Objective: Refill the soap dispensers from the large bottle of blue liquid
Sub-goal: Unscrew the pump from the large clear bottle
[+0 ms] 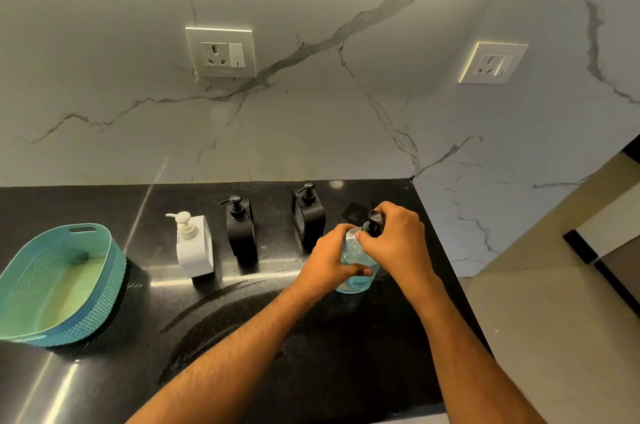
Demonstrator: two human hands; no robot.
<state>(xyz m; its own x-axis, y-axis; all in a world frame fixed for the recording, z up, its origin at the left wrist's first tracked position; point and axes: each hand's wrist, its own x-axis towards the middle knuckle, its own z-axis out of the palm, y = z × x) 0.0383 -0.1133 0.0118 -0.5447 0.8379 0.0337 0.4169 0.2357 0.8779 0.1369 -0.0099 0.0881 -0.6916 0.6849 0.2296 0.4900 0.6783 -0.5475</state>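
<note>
Both hands at the clear bottle of blue liquid (pixel 356 276), which stands upright on the black tabletop (pixel 242 337). Left hand (pixel 329 262) wraps the bottle's body, fingers (pixel 362 272) curled round its front. Right hand (pixel 394 238) over the top, fingers curled on the black pump head (pixel 373 224) at the neck; cannot tell whether the pump is seated or loose. Just beyond the left fingers, a black soap dispenser (pixel 307 214) stands against the wall side of the tabletop. Further left of the fingers, a second black dispenser (pixel 241 228), then a white dispenser (pixel 194 245), all upright, all with pumps on, each apart from its neighbour. Well to the left of both hands, a teal woven-pattern basket (pixel 62 285). Marble wall (pixel 311 119) behind, with two socket plates (pixel 221 51).
</note>
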